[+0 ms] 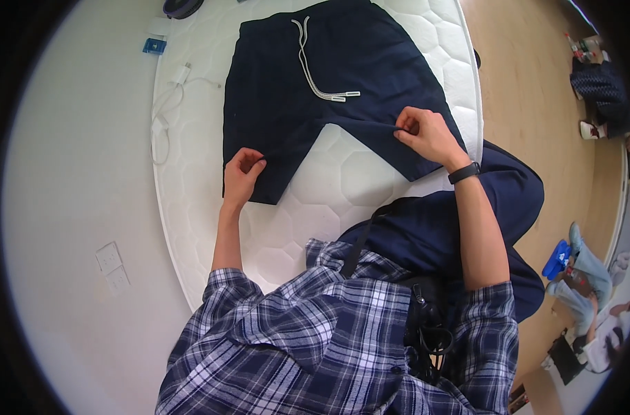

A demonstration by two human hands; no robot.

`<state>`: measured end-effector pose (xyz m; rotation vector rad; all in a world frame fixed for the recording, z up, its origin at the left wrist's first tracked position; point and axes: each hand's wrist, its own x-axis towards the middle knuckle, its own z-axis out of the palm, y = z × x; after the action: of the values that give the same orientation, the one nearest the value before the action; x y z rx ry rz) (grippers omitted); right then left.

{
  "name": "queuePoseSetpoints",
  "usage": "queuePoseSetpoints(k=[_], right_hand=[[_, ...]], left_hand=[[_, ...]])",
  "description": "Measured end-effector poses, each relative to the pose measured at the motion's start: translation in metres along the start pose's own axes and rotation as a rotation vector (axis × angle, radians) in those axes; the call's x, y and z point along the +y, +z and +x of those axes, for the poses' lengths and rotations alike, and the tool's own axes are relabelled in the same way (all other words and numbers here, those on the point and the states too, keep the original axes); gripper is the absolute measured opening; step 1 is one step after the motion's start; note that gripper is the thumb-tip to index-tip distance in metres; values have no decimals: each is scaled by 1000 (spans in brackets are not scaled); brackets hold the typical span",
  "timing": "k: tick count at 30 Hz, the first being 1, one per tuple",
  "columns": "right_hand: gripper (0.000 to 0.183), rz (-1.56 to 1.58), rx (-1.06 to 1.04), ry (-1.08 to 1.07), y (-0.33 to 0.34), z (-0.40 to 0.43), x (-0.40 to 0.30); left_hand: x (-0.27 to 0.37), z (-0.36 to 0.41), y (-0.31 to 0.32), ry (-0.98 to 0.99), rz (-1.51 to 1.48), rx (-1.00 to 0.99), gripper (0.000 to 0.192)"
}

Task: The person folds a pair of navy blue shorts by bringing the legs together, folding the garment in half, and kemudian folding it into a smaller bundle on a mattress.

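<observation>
A pair of dark navy shorts (356,67) lies spread on a white quilted mattress (315,228), waistband at the far side and legs towards me. Its pale drawstring (307,72) hangs down the front, with two tipped ends curving right. My left hand (242,174) pinches the fabric of the left leg above its hem. Between the thumb and fingers of my right hand (423,135) is the inner edge of the right leg, slightly lifted. A black band circles my right wrist. Mattress shows between the two legs.
A white charger with cable (180,75) lies along the mattress's left edge, near a small blue packet (154,46) and a dark round object (182,6). Wall sockets (109,258) are at left. Two people sit at far right beyond the wooden floor (548,176); blue slippers (557,259) are there.
</observation>
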<state>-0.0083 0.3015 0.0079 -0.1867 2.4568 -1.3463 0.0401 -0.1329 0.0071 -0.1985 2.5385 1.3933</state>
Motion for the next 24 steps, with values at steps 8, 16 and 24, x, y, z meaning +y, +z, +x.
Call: queuePoseSetpoints(k=[8,16,24], right_hand=[[17,81,-214,-57,0,-3,-2],[19,-13,-206,-93,18,-10,-13],[23,-142,-152,-22,15,-7,-7]], left_hand=[[0,5,-13,48,304,-302,27],[83,38,88,510,606,147,40],[84,80,100,438,722,-80,16]])
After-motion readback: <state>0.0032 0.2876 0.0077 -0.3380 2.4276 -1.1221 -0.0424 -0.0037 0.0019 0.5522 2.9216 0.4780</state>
